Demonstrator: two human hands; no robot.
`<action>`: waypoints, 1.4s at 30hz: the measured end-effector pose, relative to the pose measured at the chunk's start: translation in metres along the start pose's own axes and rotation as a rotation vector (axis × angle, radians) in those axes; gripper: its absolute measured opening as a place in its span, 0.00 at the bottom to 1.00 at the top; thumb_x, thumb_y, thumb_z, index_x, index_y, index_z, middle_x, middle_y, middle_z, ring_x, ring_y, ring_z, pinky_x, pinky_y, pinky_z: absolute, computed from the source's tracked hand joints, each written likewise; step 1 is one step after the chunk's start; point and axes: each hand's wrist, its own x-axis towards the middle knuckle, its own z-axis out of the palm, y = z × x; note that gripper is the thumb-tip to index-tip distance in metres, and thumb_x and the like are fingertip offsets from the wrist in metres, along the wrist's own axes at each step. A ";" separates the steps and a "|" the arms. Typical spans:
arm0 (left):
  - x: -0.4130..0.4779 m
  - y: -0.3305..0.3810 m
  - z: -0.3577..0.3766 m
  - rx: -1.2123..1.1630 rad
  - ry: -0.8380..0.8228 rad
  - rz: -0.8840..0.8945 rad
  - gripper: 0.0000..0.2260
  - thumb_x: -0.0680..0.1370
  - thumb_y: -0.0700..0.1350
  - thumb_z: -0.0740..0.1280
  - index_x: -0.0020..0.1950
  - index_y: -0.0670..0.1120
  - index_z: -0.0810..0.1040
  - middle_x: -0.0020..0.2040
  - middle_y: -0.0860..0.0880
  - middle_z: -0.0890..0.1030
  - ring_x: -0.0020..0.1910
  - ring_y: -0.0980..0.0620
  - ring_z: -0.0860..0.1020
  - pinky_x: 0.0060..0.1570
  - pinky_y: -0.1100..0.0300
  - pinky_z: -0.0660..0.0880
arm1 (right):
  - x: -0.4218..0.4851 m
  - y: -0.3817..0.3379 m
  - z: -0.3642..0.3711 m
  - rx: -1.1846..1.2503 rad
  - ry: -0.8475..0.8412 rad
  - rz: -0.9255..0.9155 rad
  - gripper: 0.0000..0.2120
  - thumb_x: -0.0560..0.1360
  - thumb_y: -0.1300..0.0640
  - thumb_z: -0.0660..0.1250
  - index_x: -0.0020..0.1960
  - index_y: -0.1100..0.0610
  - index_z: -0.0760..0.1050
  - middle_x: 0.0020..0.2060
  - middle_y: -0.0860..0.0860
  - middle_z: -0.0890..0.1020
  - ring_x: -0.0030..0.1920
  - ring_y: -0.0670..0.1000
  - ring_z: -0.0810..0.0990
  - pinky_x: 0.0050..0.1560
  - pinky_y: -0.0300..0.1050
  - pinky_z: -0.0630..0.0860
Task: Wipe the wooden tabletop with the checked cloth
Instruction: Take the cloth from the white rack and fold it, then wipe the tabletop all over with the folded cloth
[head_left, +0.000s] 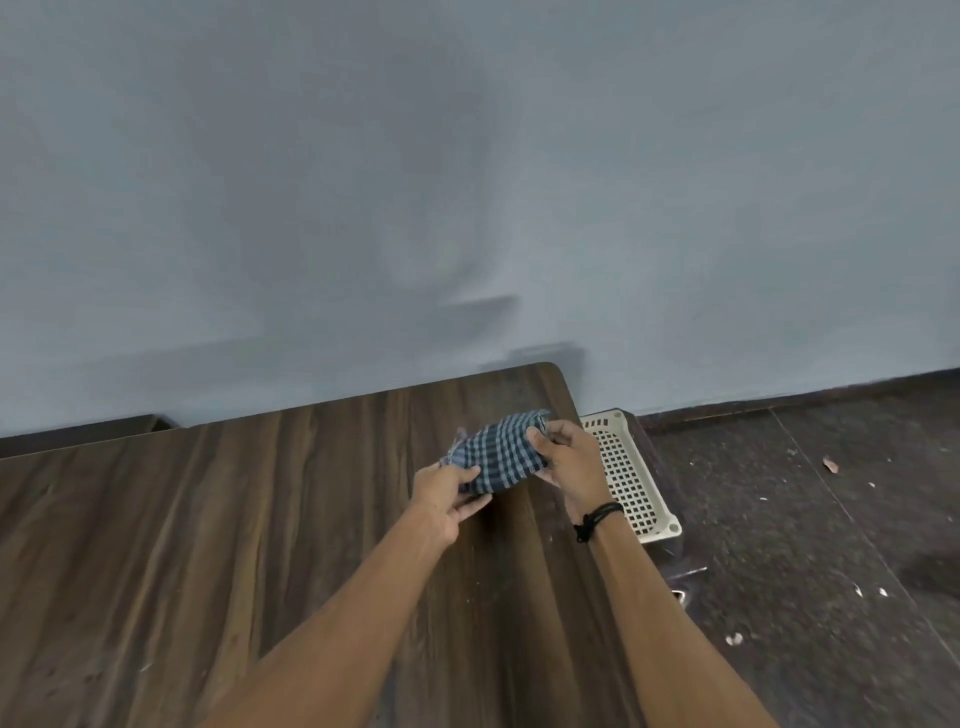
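– Now, the wooden tabletop (208, 545) fills the lower left: dark brown, long streaky grain, flat, with a rounded far right corner.
– And the cloth?
– The checked cloth (498, 457) is over that far right corner, bunched into a crumpled bundle, dark blue-grey with pale lines crossing in squares. Whether it touches the wood, I can't tell.
– Who's got it?
– Both hands. The left hand (447, 493) pinches the near left end, thumb on top, fingers curled beneath. The right hand (569, 462) grips the right end, fingers curled round the edge. Bare forearms reach in from the bottom.
– Around them?
– A plain grey-blue wall (467, 182) behind, smooth and matte, taking the whole top half. A dark speckled floor (805, 519) to the right.
– Anything close?
– A cream plastic basket (631, 478) sits on the floor just beside the table's right edge, rectangular, its sides a grid of small square holes. The right wrist covers part of it.
– Smaller stuff?
– A black cord wristband (597, 517) on the right wrist, and pale scraps (830, 464) scattered on the floor.
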 end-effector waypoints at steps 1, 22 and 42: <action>0.004 -0.002 -0.003 0.047 0.011 0.015 0.15 0.74 0.29 0.68 0.58 0.41 0.78 0.53 0.42 0.83 0.51 0.42 0.83 0.44 0.48 0.82 | -0.001 0.005 -0.005 -0.049 0.043 -0.002 0.05 0.77 0.62 0.73 0.49 0.63 0.80 0.48 0.58 0.86 0.49 0.53 0.85 0.44 0.43 0.82; 0.065 0.014 -0.052 1.599 0.067 0.540 0.34 0.75 0.57 0.70 0.77 0.56 0.58 0.78 0.50 0.57 0.76 0.44 0.57 0.70 0.41 0.61 | 0.019 0.094 -0.008 -1.501 -0.066 -0.246 0.25 0.86 0.44 0.46 0.82 0.39 0.45 0.83 0.49 0.44 0.81 0.61 0.37 0.77 0.58 0.33; 0.118 0.013 -0.021 1.755 0.058 0.392 0.47 0.67 0.56 0.78 0.78 0.56 0.53 0.80 0.51 0.48 0.78 0.42 0.47 0.72 0.36 0.58 | 0.042 0.077 0.039 -1.542 0.110 -0.287 0.37 0.79 0.39 0.64 0.81 0.54 0.56 0.67 0.58 0.71 0.64 0.59 0.73 0.62 0.57 0.73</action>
